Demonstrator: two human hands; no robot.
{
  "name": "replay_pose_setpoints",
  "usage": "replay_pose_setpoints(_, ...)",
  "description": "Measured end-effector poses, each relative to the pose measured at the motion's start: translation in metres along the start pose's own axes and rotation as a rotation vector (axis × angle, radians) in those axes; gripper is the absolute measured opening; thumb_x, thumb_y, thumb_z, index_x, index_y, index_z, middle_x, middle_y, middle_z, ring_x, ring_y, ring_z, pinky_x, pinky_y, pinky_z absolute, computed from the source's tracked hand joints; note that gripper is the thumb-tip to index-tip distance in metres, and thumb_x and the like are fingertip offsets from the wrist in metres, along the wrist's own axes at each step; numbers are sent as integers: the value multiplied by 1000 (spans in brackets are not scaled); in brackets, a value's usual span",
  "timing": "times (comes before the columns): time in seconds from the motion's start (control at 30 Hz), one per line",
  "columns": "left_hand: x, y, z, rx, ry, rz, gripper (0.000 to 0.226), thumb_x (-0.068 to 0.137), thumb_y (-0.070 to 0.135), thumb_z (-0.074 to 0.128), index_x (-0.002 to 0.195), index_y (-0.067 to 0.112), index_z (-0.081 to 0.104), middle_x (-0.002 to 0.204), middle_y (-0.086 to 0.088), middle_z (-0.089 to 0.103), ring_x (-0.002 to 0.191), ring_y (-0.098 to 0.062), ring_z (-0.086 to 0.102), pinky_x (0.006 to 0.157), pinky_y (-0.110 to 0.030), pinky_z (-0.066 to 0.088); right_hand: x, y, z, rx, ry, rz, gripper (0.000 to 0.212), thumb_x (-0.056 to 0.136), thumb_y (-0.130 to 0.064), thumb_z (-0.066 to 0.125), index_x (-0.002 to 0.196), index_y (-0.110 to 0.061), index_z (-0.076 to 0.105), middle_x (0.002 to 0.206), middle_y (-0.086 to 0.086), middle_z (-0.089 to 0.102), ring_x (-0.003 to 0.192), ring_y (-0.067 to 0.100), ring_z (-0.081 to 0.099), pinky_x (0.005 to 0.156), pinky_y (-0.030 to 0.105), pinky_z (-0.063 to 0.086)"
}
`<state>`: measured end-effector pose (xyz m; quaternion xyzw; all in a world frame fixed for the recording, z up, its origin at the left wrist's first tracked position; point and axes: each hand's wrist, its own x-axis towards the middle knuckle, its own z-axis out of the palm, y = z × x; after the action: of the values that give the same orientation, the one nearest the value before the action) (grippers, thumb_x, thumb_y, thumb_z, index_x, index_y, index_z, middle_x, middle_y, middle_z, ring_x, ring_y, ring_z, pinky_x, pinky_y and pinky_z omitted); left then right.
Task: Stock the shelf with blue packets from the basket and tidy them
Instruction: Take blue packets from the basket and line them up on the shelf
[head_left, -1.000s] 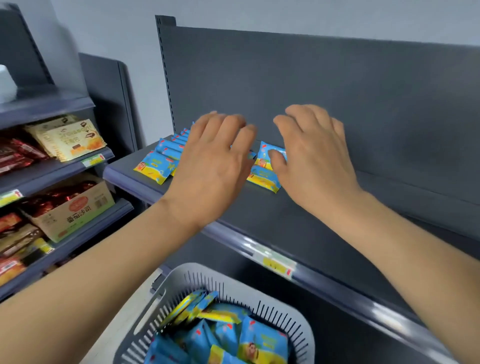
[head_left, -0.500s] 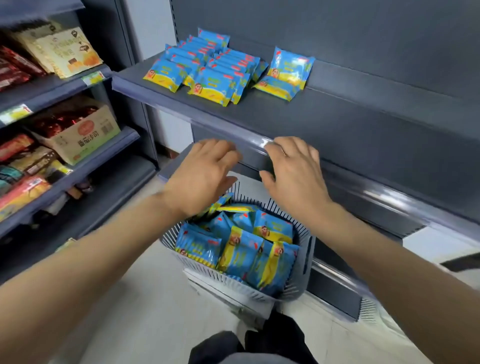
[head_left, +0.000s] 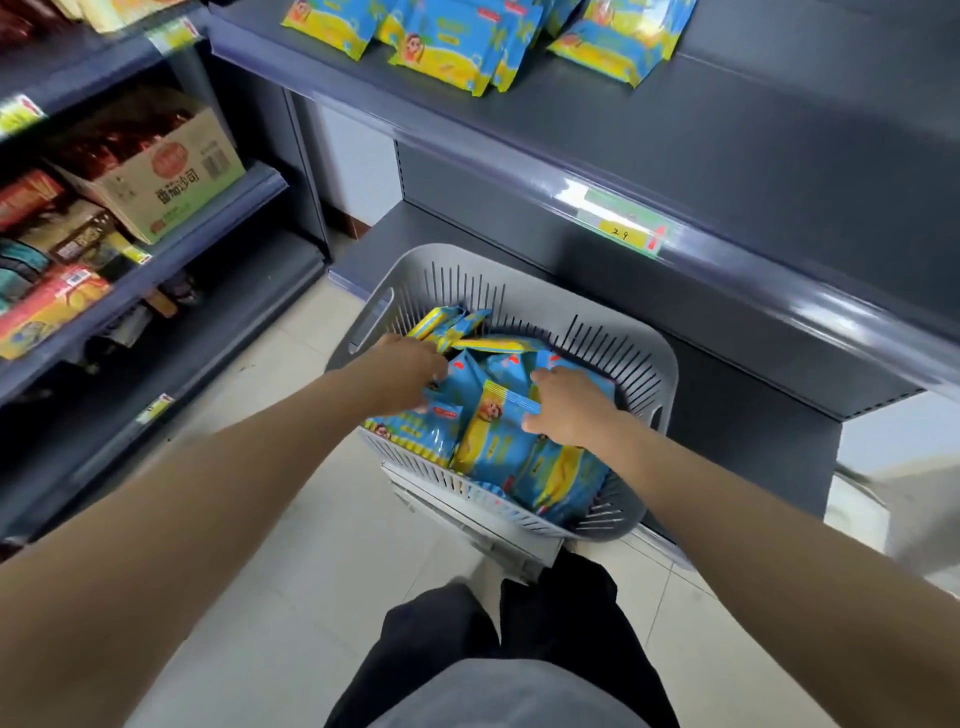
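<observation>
A grey slotted basket (head_left: 597, 322) sits on the floor in front of the shelf unit, filled with several blue and yellow packets (head_left: 498, 447). Both hands are down inside it. My left hand (head_left: 410, 371) reaches among the packets at the basket's left side, its fingers curled into them and blurred. My right hand (head_left: 569, 402) grips the top edge of an upright blue packet (head_left: 506, 410). On the dark grey shelf (head_left: 701, 119) above, rows of blue packets (head_left: 452, 41) lie at the top of the view.
To the left stand shelves with a cardboard box (head_left: 156, 176) of red packs and other snack packs (head_left: 47, 306). A price label (head_left: 623, 228) sits on the shelf's front rail. My legs (head_left: 498, 654) are just below the basket on the tiled floor.
Both hands came off the packets on the shelf, dropped past its front rail and went into the basket. The view tilted down with them.
</observation>
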<state>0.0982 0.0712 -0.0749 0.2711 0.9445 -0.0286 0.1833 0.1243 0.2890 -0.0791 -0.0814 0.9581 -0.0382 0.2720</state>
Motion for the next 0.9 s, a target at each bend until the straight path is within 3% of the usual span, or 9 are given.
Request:
replay_pose_setpoints(0.2,13,-8,25,70,-153,-32,41,83,28,64,122,24,52,119,3,55,111,-20,52,97,-35,36,15,4,23,50,-87,1,63,82,-27,65,135,-5,38,129,15,51,112,32,51,91,43,48)
replay_pose_setpoints(0.37,18,-10,27,44,-183,-48,40,81,24,65,120,23,53,116,2,53,107,-21,52,91,-34,36,19,1,28,166,-52,25,29,82,-12,63,103,-8,43,81,6,47,70,20,46,58,34,37)
replay_pose_setpoints(0.43,17,-12,26,73,-214,-62,44,81,23,66,123,23,54,115,2,54,108,-21,52,91,-36,37,20,-3,30,253,-61,51,36,80,-12,66,108,-8,43,92,10,54,74,22,52,62,34,42)
replay_pose_setpoints(0.53,15,-15,29,106,-264,-81,46,79,25,67,123,23,55,110,2,60,105,-22,55,91,-35,36,22,-7,31,363,-108,100,63,76,-18,74,129,-4,43,123,14,53,104,28,56,78,33,46)
replay_pose_setpoints(0.63,12,-15,26,55,-265,-82,40,76,24,71,114,20,59,97,4,59,97,-21,56,89,-34,36,23,-9,31,466,-134,141,53,75,-21,76,119,-5,54,114,9,54,100,24,57,74,27,43)
replay_pose_setpoints(0.73,6,-16,12,-32,-186,-85,34,74,17,69,107,19,62,93,1,61,83,-19,52,71,-28,34,21,-12,26,655,-142,158,63,78,-12,70,134,-3,43,134,13,49,112,27,54,84,30,45)
replay_pose_setpoints(0.83,2,-18,-14,-85,-83,-71,28,72,14,67,100,13,63,83,0,56,74,-19,47,61,-26,33,16,-14,6,748,-78,102,26,81,-9,60,106,-5,53,92,11,59,67,17,51,55,25,41)
replay_pose_setpoints(0.87,1,-18,-24,-103,-45,-70,26,72,15,67,98,13,63,83,0,56,74,-19,48,60,-26,34,13,-14,-5,737,-39,81,11,82,-9,57,90,-11,50,77,5,51,58,14,43,48,23,34)
replay_pose_setpoints(0.9,0,-19,-35,-125,-6,-72,25,72,15,68,96,13,64,85,-2,59,74,-20,49,61,-26,36,11,-12,-17,732,7,50,14,84,-9,54,79,-16,43,68,2,43,53,13,37,44,22,30)
